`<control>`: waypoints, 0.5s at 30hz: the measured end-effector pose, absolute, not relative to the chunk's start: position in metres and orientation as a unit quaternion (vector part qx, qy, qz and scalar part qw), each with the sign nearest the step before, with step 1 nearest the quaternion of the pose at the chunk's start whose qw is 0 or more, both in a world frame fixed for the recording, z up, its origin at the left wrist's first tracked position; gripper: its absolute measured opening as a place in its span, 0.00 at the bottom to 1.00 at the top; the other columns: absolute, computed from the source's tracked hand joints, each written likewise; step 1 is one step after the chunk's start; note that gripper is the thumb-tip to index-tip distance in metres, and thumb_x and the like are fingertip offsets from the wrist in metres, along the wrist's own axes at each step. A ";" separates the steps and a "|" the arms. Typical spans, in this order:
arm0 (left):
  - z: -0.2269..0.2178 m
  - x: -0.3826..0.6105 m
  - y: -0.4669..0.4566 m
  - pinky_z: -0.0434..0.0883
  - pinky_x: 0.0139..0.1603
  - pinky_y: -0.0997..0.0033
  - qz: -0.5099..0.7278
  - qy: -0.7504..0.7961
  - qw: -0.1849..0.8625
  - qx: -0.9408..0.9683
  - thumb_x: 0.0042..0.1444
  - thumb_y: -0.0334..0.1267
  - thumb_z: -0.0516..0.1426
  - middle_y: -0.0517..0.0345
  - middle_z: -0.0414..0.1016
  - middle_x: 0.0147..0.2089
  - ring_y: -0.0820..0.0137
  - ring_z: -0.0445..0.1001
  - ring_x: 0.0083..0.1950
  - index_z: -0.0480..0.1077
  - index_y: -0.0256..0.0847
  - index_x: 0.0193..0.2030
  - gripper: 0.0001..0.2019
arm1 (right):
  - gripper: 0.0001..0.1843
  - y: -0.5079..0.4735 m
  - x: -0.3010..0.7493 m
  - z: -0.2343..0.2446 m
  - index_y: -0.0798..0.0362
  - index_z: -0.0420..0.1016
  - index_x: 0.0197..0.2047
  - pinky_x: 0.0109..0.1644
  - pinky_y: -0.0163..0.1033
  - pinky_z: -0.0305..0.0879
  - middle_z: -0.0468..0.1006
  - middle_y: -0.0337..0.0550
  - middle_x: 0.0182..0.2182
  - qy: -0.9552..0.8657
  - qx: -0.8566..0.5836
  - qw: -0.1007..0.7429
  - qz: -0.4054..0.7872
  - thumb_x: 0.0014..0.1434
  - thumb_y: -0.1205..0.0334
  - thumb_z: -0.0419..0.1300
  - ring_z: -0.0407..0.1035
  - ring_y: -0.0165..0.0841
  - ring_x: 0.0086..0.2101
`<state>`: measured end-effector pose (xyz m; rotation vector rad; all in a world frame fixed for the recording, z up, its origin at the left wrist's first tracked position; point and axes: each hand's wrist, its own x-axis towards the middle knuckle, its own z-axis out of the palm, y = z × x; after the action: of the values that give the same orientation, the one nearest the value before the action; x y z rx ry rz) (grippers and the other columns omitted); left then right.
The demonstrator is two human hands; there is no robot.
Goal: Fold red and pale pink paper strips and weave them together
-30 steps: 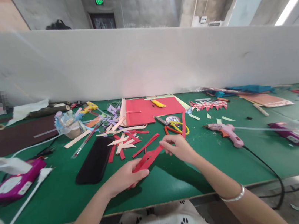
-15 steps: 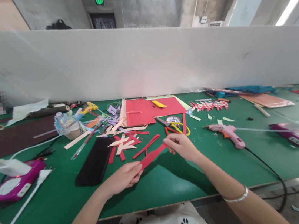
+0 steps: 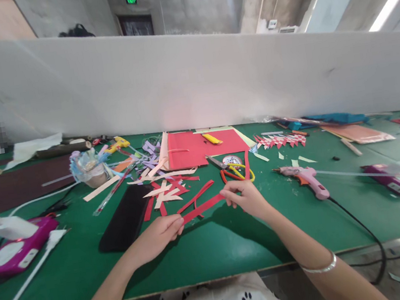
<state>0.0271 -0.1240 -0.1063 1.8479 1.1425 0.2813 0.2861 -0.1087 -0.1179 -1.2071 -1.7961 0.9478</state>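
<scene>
A long red paper strip [image 3: 203, 207] is stretched between my two hands just above the green table [image 3: 218, 247]. My left hand [image 3: 158, 235] pinches its near left end. My right hand [image 3: 244, 197] pinches the far right end, close to the orange-handled scissors [image 3: 230, 173]. More red and cream paper strips [image 3: 166, 190] lie scattered just beyond the strip. A black flat case [image 3: 126, 220] lies to the left of my left hand.
A pink glue gun [image 3: 304, 179] with a black cord lies to the right. Red paper sheets [image 3: 199, 147] and a yellow cutter [image 3: 212, 139] sit further back. Purple devices [image 3: 15, 250] [image 3: 394, 178] lie at both sides. A white partition wall [image 3: 190, 86] closes off the back.
My left hand slid along the strip toward its left end, and the strip now lies straighter and flatter between both hands.
</scene>
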 end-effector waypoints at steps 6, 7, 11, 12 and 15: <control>-0.098 0.023 -0.127 0.53 0.24 0.76 0.053 0.512 0.373 0.772 0.57 0.52 0.41 0.63 0.58 0.20 0.74 0.58 0.22 0.57 0.40 0.22 0.21 | 0.16 -0.108 0.283 -0.122 0.54 0.65 0.21 0.25 0.30 0.52 0.67 0.35 0.17 -0.803 -0.490 0.258 0.220 0.58 0.58 0.51 0.59 0.25 0.20; -0.096 0.023 -0.128 0.53 0.24 0.75 0.039 0.525 0.339 0.780 0.57 0.51 0.41 0.62 0.60 0.20 0.73 0.59 0.22 0.58 0.40 0.21 0.21 | 0.16 -0.109 0.281 -0.123 0.54 0.64 0.20 0.25 0.31 0.50 0.66 0.35 0.17 -0.819 -0.493 0.224 0.190 0.58 0.59 0.51 0.58 0.25 0.20; -0.094 0.020 -0.134 0.50 0.23 0.73 -0.024 0.551 0.249 0.796 0.57 0.47 0.43 0.59 0.62 0.18 0.70 0.61 0.20 0.58 0.41 0.18 0.20 | 0.15 -0.111 0.272 -0.127 0.54 0.64 0.20 0.24 0.32 0.43 0.68 0.37 0.18 -0.860 -0.489 0.101 0.104 0.57 0.61 0.52 0.60 0.26 0.21; -0.095 0.019 -0.135 0.49 0.23 0.73 -0.036 0.555 0.236 0.797 0.56 0.47 0.43 0.59 0.63 0.18 0.70 0.62 0.20 0.58 0.41 0.17 0.20 | 0.14 -0.111 0.270 -0.128 0.54 0.65 0.21 0.24 0.33 0.42 0.70 0.38 0.19 -0.866 -0.485 0.081 0.087 0.58 0.61 0.52 0.61 0.27 0.21; -0.097 0.019 -0.137 0.48 0.23 0.73 -0.055 0.567 0.204 0.796 0.56 0.44 0.44 0.57 0.65 0.19 0.69 0.63 0.21 0.58 0.41 0.17 0.19 | 0.14 -0.112 0.267 -0.131 0.53 0.67 0.23 0.25 0.34 0.41 0.73 0.41 0.22 -0.876 -0.478 0.043 0.046 0.58 0.60 0.51 0.65 0.29 0.23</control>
<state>0.0188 -0.1374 -0.0967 2.2208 1.5805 -0.1537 0.2670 -0.1120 -0.1313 -1.4628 -2.6793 0.1416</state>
